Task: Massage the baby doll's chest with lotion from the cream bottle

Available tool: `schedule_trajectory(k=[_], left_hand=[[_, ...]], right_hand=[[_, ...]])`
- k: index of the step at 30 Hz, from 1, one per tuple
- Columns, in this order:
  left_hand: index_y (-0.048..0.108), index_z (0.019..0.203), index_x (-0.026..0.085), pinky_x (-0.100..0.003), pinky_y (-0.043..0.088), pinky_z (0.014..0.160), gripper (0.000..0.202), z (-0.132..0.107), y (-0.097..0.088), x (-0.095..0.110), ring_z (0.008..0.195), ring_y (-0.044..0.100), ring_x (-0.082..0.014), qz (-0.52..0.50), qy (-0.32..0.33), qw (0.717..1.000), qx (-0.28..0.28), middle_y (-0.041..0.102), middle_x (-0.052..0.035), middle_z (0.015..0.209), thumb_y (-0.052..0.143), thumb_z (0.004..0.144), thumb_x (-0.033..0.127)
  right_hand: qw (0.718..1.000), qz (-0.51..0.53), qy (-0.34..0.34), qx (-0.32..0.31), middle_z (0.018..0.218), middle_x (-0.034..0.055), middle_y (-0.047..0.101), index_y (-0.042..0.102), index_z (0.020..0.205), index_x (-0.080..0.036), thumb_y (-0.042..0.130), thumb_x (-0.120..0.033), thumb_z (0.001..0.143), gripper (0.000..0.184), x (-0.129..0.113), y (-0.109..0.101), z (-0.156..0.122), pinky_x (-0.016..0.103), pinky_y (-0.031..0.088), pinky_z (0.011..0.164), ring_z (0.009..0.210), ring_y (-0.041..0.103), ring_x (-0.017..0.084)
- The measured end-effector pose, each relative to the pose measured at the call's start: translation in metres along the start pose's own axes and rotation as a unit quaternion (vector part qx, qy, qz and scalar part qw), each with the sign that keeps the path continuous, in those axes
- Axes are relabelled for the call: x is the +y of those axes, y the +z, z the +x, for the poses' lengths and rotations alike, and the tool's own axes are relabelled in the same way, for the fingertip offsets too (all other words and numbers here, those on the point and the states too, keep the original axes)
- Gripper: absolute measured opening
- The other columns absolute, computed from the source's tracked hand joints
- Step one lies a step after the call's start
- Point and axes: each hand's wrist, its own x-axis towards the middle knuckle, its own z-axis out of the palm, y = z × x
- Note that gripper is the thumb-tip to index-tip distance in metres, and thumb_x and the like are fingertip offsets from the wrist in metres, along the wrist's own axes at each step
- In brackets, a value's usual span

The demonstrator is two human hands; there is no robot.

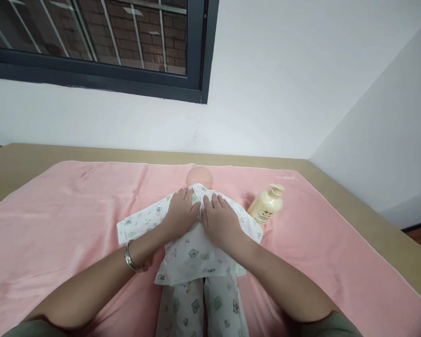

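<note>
A baby doll (199, 176) lies with its smooth, bald head toward the wall. It wears a white long-sleeved top (192, 257) with a small animal print and matching trousers (215, 304). My left hand (181, 210) rests flat on the left side of the top's chest, fingers stretched out. On the right side of the chest lies my right hand (220, 219), also flat with fingers extended. Both thumbs are close together near the middle of the top. A silver bracelet (129, 257) circles my left wrist. Neither hand grips anything visible.
A cream pump bottle (268, 203) stands tilted beside the doll's right-hand sleeve. Under everything spreads a pink blanket (84, 206) on a tan surface (365, 215). Behind it are a white wall (259, 93) and a dark-framed window (195, 56).
</note>
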Motion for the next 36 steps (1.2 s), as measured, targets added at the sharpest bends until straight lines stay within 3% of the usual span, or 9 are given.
schedule_trajectory(k=[4, 8, 13, 20, 26, 29, 32, 34, 36], left_hand=[[0.045, 0.133, 0.007, -0.056, 0.036, 0.108, 0.046, -0.014, 0.000, 0.016, 0.133, 0.042, -0.0358, 0.020, 0.009, 0.999, 0.043, 0.049, -0.0234, 0.137, 0.036, 0.092, 0.025], [0.050, 0.126, 0.012, -0.051, 0.039, 0.106, 0.042, -0.009, -0.002, 0.016, 0.124, 0.049, -0.0319, -0.033, 0.009, 0.998, 0.058, 0.056, -0.0180, 0.128, 0.041, 0.087, 0.022], [0.051, 0.125, 0.014, -0.050, 0.040, 0.106, 0.041, -0.003, -0.001, 0.010, 0.122, 0.050, -0.0313, -0.052, -0.004, 0.997, 0.061, 0.057, -0.0153, 0.127, 0.042, 0.086, 0.024], [0.053, 0.121, 0.016, -0.049, 0.043, 0.100, 0.038, 0.002, -0.002, 0.002, 0.113, 0.055, -0.0306, -0.048, -0.046, 0.997, 0.031, 0.062, -0.0138, 0.117, 0.045, 0.088, 0.033], [0.054, 0.120, 0.014, -0.050, 0.043, 0.100, 0.039, 0.002, 0.000, -0.001, 0.114, 0.055, -0.0320, -0.038, -0.034, 0.998, 0.042, 0.063, -0.0153, 0.116, 0.044, 0.089, 0.034], [0.055, 0.121, 0.015, -0.050, 0.043, 0.100, 0.039, 0.001, 0.001, -0.001, 0.114, 0.055, -0.0317, -0.049, -0.033, 0.997, 0.046, 0.063, -0.0151, 0.117, 0.044, 0.089, 0.035], [0.056, 0.121, 0.018, -0.050, 0.042, 0.102, 0.039, 0.004, -0.001, -0.001, 0.117, 0.055, -0.0295, -0.113, -0.065, 0.990, 0.046, 0.063, -0.0125, 0.120, 0.040, 0.091, 0.035], [0.057, 0.122, 0.020, -0.049, 0.044, 0.102, 0.038, 0.005, -0.006, 0.000, 0.118, 0.055, -0.0271, -0.184, -0.116, 0.974, 0.057, 0.063, -0.0104, 0.122, 0.036, 0.093, 0.033], [0.055, 0.124, 0.021, -0.048, 0.044, 0.103, 0.039, 0.006, -0.012, 0.001, 0.122, 0.053, -0.0257, -0.235, -0.154, 0.956, 0.084, 0.060, -0.0100, 0.127, 0.033, 0.094, 0.032]], right_hand=[[0.999, 0.048, -0.017, -0.016, 0.150, 0.0200, 0.041, 0.045, 0.141, -0.011, 0.037, -0.036, 0.101, 0.048, 0.022, 0.005, 0.022, 0.051, 0.028, 0.113, 0.141, 0.033, 0.034], [0.997, 0.065, -0.031, 0.008, 0.150, 0.0175, 0.041, 0.045, 0.139, -0.013, 0.037, -0.037, 0.101, 0.046, 0.032, 0.015, 0.030, 0.051, 0.023, 0.114, 0.143, 0.029, 0.031], [0.998, 0.053, -0.029, 0.023, 0.145, 0.0169, 0.047, 0.047, 0.138, -0.014, 0.035, -0.037, 0.101, 0.046, 0.028, 0.016, 0.025, 0.049, 0.025, 0.113, 0.137, 0.039, 0.030], [0.999, -0.019, 0.041, 0.023, 0.137, 0.0238, 0.053, 0.044, 0.141, -0.008, 0.033, -0.040, 0.101, 0.052, 0.014, 0.007, 0.014, 0.050, 0.034, 0.107, 0.130, 0.047, 0.035], [0.999, -0.010, 0.042, 0.013, 0.139, 0.0244, 0.052, 0.044, 0.141, -0.007, 0.034, -0.039, 0.101, 0.053, 0.014, 0.005, 0.015, 0.050, 0.034, 0.108, 0.132, 0.045, 0.035], [0.998, 0.054, 0.025, 0.023, 0.149, 0.0210, 0.042, 0.043, 0.143, -0.009, 0.038, -0.036, 0.099, 0.052, 0.020, 0.002, 0.020, 0.050, 0.031, 0.112, 0.141, 0.034, 0.033], [0.991, 0.095, 0.007, 0.097, 0.159, 0.0168, 0.027, 0.035, 0.148, -0.011, 0.041, -0.031, 0.096, 0.056, 0.022, 0.000, 0.022, 0.052, 0.025, 0.115, 0.148, 0.017, 0.031], [0.989, 0.101, -0.032, 0.099, 0.158, 0.0160, 0.028, 0.035, 0.148, -0.013, 0.041, -0.031, 0.096, 0.055, 0.021, 0.002, 0.021, 0.054, 0.023, 0.116, 0.149, 0.015, 0.030], [0.990, 0.105, -0.077, 0.061, 0.155, 0.0158, 0.034, 0.040, 0.146, -0.015, 0.040, -0.034, 0.097, 0.051, 0.018, 0.004, 0.019, 0.056, 0.023, 0.115, 0.147, 0.021, 0.030]])
